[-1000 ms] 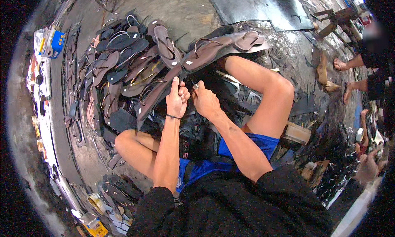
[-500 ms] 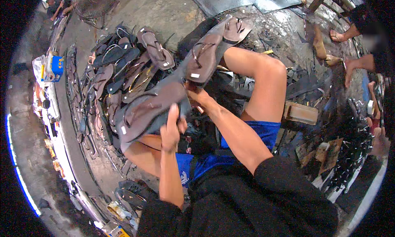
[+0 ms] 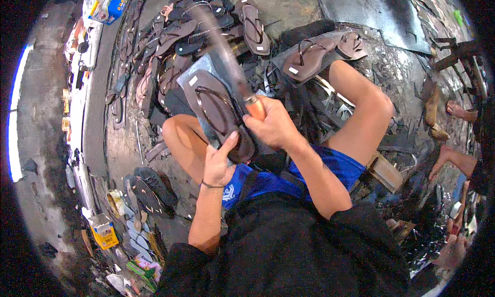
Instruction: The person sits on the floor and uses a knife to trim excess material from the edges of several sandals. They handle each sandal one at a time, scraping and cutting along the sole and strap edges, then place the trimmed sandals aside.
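A brown thong sandal (image 3: 211, 111) rests on a grey sole sheet (image 3: 198, 68) that sticks out around its toe end. My left hand (image 3: 217, 165) grips it by the heel, thumb on top. In my right hand (image 3: 278, 124) is a knife (image 3: 255, 109) with an orange-brown wooden handle, fingers wrapped around it. Its long blade points up and away beside the sandal, smeared by motion; I cannot tell whether it touches the sheet. Beyond my right knee lies another brown sandal (image 3: 301, 62) on a dark sheet, with a smaller sandal (image 3: 352, 44) at its far end.
Several sandals (image 3: 255, 31) are heaped at the far left. A large dark sheet (image 3: 371, 13) lies at the back right. Black offcuts litter the floor around my legs. A tan block (image 3: 384, 171) sits by my right thigh. Another person's bare foot (image 3: 461, 112) is at the right.
The sandal at my left has swung more upright, and my left hand has closed on its heel. My right hand has left the other sandals and now holds the knife raised. The view has shifted.
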